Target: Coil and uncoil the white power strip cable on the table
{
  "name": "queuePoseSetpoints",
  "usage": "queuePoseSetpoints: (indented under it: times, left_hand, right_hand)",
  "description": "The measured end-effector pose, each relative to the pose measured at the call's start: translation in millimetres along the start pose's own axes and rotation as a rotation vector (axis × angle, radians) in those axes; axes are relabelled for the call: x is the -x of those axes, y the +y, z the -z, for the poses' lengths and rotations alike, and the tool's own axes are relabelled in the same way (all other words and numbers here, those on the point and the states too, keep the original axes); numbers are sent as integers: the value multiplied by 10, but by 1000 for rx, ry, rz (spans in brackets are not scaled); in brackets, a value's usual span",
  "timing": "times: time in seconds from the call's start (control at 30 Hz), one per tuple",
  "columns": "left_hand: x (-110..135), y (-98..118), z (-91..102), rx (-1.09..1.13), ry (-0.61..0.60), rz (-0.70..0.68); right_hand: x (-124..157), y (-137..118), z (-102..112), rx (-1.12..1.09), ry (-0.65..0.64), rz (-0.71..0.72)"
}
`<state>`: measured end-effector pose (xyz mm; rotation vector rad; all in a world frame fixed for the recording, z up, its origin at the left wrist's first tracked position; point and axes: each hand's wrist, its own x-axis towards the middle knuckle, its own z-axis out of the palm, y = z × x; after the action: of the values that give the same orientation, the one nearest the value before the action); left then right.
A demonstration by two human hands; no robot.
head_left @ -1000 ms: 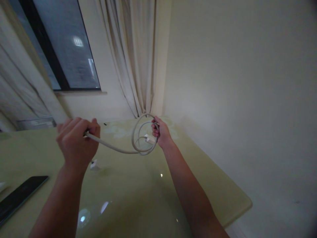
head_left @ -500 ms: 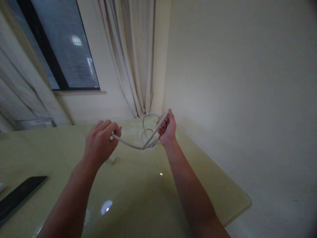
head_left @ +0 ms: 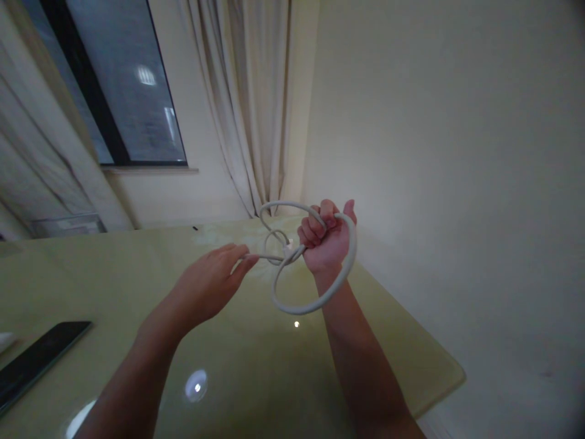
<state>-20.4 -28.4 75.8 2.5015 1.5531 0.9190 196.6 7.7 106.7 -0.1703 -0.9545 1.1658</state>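
Note:
A white cable (head_left: 320, 300) hangs in loops above the yellow-green table (head_left: 237, 360). My right hand (head_left: 325, 241) is a fist around the coil, palm turned up, and one big loop passes round the wrist. My left hand (head_left: 214, 285) reaches in from the left. Its fingertips pinch the free end of the cable just left of the coil. A small inner loop and a white plug sit between the two hands.
A dark flat phone-like slab (head_left: 39, 360) lies near the table's left edge. Behind the table are a dark window (head_left: 123, 97) and pale curtains (head_left: 256, 103). A bare wall (head_left: 448, 183) runs along the right. The table's rounded corner (head_left: 452, 372) is at the lower right.
My left hand has travelled right toward the coil, shortening the free stretch of cable. My right hand has turned palm up, and a new larger loop now lies round its wrist.

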Motion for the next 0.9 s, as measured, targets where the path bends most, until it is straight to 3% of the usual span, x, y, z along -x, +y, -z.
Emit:
queuePoseSetpoints:
  times: [0.1, 0.2, 0.33, 0.4, 0.53, 0.7, 0.77, 0.83, 0.9]
  left_hand:
    - [-57, 133, -242, 81, 28, 96]
    - [-92, 227, -424, 372, 64, 135]
    - [-133, 196, -540, 731, 44, 154]
    - [-158, 152, -580, 638, 111, 196]
    - [-204, 44, -665, 169, 189, 240]
    - [-216, -177, -649, 164, 53, -115]
    - [-203, -281, -597, 124, 72, -225]
    - [-193, -397, -552, 84, 114, -263]
    - [-195, -536, -539, 96, 61, -223]
  right_hand:
    - [70, -18, -105, 40, -14, -3]
    - [130, 3, -181, 58, -97, -11]
    - [198, 29, -257, 32, -271, -11]
    - [227, 20, -288, 18, -301, 4]
    - [244, -27, -308, -9, -240, 39]
    - [133, -74, -203, 43, 35, 98]
    - [63, -104, -117, 52, 140, 138]
    - [-1, -146, -22, 34, 185, 176]
    - [-53, -189, 65, -6, 197, 210]
